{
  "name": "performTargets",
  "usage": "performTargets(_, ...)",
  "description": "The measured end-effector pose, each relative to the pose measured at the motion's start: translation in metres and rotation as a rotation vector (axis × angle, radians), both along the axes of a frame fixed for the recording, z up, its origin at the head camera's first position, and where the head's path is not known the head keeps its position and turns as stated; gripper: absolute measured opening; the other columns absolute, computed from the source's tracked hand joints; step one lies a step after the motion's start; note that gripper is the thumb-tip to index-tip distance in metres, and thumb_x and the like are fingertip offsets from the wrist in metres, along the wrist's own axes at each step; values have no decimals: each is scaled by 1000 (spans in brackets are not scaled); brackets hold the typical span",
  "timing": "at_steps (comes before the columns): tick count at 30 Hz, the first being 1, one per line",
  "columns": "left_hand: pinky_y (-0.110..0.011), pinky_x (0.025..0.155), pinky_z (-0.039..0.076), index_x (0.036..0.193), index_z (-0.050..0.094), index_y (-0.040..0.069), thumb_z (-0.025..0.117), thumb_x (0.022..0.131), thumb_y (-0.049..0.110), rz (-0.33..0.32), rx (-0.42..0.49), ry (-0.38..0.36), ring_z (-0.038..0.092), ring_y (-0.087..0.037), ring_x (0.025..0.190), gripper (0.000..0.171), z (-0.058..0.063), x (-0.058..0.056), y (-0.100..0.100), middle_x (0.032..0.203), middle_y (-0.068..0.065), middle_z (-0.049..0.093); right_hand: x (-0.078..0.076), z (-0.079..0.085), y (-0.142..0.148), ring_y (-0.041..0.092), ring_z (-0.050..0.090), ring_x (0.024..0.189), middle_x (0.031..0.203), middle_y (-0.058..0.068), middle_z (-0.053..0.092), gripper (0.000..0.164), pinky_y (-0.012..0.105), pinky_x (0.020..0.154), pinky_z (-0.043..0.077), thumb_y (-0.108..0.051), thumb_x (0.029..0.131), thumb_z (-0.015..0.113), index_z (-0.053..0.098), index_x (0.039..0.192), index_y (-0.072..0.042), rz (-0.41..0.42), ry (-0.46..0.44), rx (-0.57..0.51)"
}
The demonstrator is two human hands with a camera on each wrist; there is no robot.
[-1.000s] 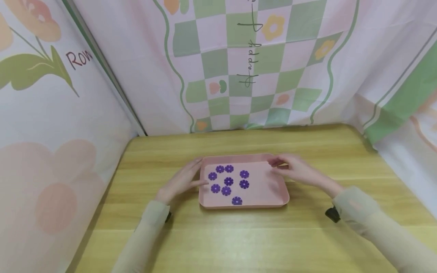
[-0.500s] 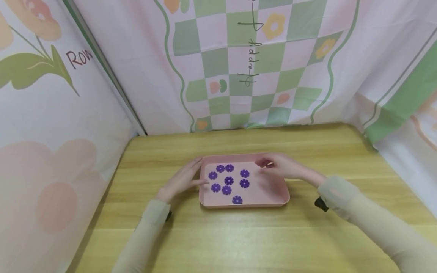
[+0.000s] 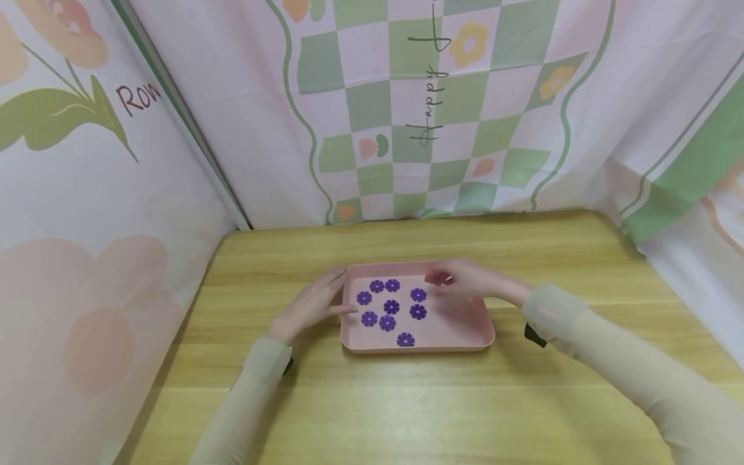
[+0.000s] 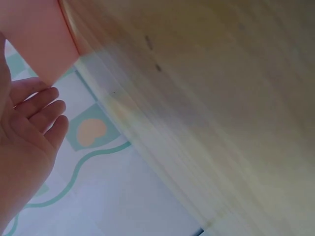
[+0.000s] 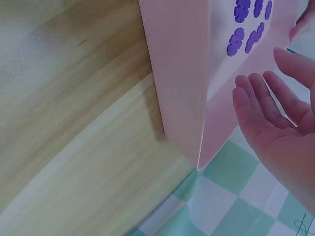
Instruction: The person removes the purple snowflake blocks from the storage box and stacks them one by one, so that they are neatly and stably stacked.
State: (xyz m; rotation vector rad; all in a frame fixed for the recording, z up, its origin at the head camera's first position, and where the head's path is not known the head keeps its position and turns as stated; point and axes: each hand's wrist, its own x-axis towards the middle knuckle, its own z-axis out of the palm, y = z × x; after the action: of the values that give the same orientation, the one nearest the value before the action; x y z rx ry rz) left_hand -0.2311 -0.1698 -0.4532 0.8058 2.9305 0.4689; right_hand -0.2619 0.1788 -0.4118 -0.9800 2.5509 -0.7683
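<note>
A shallow pink tray (image 3: 450, 330) rests on the table, with several purple flower-shaped discs (image 3: 391, 307) lying flat in it, mostly on its left side and middle. My left hand (image 3: 310, 307) lies along the tray's left end, its fingers extended by the far left corner and its thumb reaching over the rim. In the left wrist view those fingers (image 4: 47, 115) are next to the pink wall (image 4: 47, 39). Over the tray's far right part hovers my right hand (image 3: 465, 279), thumb and fingers apart near a disc (image 3: 418, 295). The right wrist view shows nothing between its loosely bent fingers (image 5: 251, 101).
The light wooden table (image 3: 383, 407) extends around the tray on every side. A checkered, flower-printed curtain (image 3: 407, 129) hangs along the far edge, and another printed cloth (image 3: 104, 194) stands at the left.
My right hand has moved left over the tray, from its far right corner toward the discs. The left hand stays at the left end, and the discs lie as before.
</note>
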Motion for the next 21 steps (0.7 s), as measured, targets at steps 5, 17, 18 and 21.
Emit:
performTargets(5,-52,124,28,155,27,4,65,87,57,-13,3,17,32,-34,149,94,-2,-1,-1,161,-19,30,-3,-1,-7,27,68,103,112,17,71,28,42,95,59,-9,91,68,65,116,3,26,20,38)
performTargets(17,-52,125,28,156,27,6,64,88,57,-2,17,-8,32,-33,149,93,-1,-2,-1,162,-18,30,-10,-1,-25,28,67,108,115,14,71,29,45,98,58,-5,89,68,65,117,-1,65,16,119)
performTargets(18,-52,125,27,156,26,7,64,88,57,0,17,-10,32,-33,150,93,0,-1,-1,162,-17,30,-11,-3,-26,28,67,109,115,14,71,29,44,98,57,-4,88,69,65,117,-1,70,16,123)
performTargets(21,-52,125,27,156,25,7,65,88,56,0,15,-18,31,-33,150,93,0,0,-1,163,-17,28,-13,-7,-30,29,67,107,113,15,71,30,43,97,58,-1,86,70,65,116,1,94,27,122)
